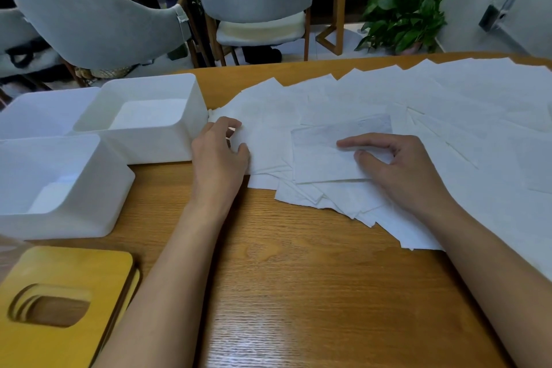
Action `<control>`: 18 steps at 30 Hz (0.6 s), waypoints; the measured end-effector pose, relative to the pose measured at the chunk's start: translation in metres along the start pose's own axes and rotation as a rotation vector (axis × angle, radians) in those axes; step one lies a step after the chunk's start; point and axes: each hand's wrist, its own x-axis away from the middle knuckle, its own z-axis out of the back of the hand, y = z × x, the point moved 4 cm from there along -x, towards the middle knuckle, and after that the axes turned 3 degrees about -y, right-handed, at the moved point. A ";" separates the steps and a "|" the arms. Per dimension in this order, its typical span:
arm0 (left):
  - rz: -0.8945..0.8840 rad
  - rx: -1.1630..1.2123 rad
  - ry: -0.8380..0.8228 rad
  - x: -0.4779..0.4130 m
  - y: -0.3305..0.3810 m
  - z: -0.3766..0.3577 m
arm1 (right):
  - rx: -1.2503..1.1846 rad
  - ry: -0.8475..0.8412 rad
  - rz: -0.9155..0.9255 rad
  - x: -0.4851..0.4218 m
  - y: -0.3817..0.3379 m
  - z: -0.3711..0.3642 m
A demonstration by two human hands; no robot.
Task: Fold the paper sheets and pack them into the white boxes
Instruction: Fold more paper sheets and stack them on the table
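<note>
Beside middle box (167, 140), left hand (219, 155) grip on sheets (388, 92) unclear, lids (59, 266) cropped

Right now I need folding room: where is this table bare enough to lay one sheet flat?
The widest bare tabletop is nearest you, between the stacked wooden lids on the left and the paper sheets on the right, though both forearms cross it. A narrow far-edge strip is bare beside the far white box. Crowded: white boxes left, sheets right.
</note>
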 end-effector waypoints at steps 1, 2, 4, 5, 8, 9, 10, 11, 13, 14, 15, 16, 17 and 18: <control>-0.011 -0.004 0.016 0.001 0.002 0.001 | 0.001 -0.001 -0.002 0.000 0.000 0.000; -0.020 -0.011 0.034 0.001 0.004 0.003 | 0.001 0.000 -0.005 0.000 0.000 0.000; -0.030 -0.037 0.073 0.003 0.008 0.006 | -0.004 0.003 -0.013 0.000 0.001 0.000; -0.029 -0.052 0.091 0.004 0.010 0.007 | -0.006 0.005 -0.015 0.000 0.001 0.000; -0.067 -0.073 0.124 0.004 0.012 0.008 | -0.015 0.015 -0.017 0.000 0.001 0.000; -0.101 -0.065 0.125 0.003 0.013 0.008 | -0.022 0.021 -0.018 -0.001 0.001 0.000; -0.136 -0.050 0.127 0.003 0.014 0.007 | -0.031 0.030 -0.019 -0.001 0.001 0.001; -0.166 -0.029 0.133 0.003 0.015 0.006 | -0.042 0.040 -0.023 -0.001 0.002 0.001; -0.208 0.006 0.154 0.003 0.018 0.007 | -0.072 0.061 -0.028 -0.001 0.002 0.002; -0.221 0.013 0.158 0.004 0.019 0.007 | -0.086 0.070 -0.030 -0.001 0.002 0.003; -0.228 0.018 0.153 0.004 0.020 0.008 | -0.095 0.075 -0.031 0.000 0.002 0.003; -0.226 0.024 0.138 0.004 0.021 0.008 | -0.097 0.077 -0.032 0.000 0.002 0.003; -0.218 0.033 0.114 0.004 0.021 0.008 | -0.097 0.076 -0.031 0.000 0.002 0.003; -0.207 0.036 0.089 0.004 0.021 0.007 | -0.096 0.073 -0.029 -0.001 0.002 0.002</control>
